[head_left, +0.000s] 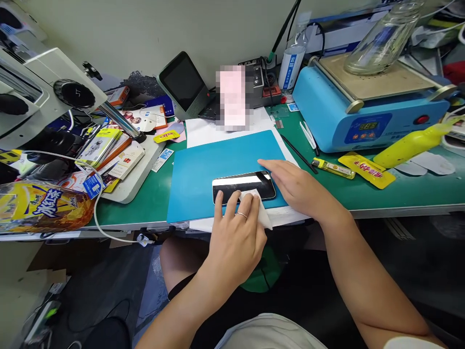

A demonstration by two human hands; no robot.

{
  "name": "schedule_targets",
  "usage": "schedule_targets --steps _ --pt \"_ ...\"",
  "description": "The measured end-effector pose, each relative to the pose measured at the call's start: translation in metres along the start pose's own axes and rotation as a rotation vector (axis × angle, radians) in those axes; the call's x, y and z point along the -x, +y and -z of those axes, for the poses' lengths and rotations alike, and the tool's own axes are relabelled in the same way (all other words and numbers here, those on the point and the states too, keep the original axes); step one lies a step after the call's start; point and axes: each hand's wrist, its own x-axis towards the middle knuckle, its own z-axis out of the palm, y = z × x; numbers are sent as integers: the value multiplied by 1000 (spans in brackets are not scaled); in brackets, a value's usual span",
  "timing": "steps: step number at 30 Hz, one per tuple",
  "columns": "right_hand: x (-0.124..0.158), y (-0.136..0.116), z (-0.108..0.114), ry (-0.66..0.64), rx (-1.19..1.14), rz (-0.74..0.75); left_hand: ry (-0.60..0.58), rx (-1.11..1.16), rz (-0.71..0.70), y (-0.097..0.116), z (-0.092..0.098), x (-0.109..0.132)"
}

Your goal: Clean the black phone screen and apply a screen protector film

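Note:
A smartphone (236, 184) with a dark, glossy screen lies face up on a blue mat (203, 162). Over its lower edge, my left hand (238, 232), wearing a ring, presses a folded white tissue (264, 217) against the glass with some of its fingers. My right hand (298, 186) rests at the phone's right end, fingers stretched out and close together. Its thumb is hidden, and I cannot tell how firmly it touches the phone.
A blue heating plate machine (323, 116) carrying a glass jar (381, 43) stands back right. Nearby lie a yellow bottle (410, 145), tweezers (308, 135) and a black pen-like stick (298, 153). A microscope (65, 92), cards and a tea bottle (47, 206) crowd the left.

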Motion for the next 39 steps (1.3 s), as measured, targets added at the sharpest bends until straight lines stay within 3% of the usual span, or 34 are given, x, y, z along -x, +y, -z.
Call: schedule_targets --steps 9,15,20,29,39 --pt "-1 2 1 1 10 7 21 30 -41 21 -9 -27" --pt "-3 2 1 -5 16 13 -11 96 -28 24 -13 -22" --pt "-2 2 1 8 12 12 -33 56 57 9 -14 -14" --pt "-1 0 2 -5 12 -12 -97 1 279 -56 -4 6" --pt "-3 -2 3 -7 31 -13 -119 29 271 -46 2 37"
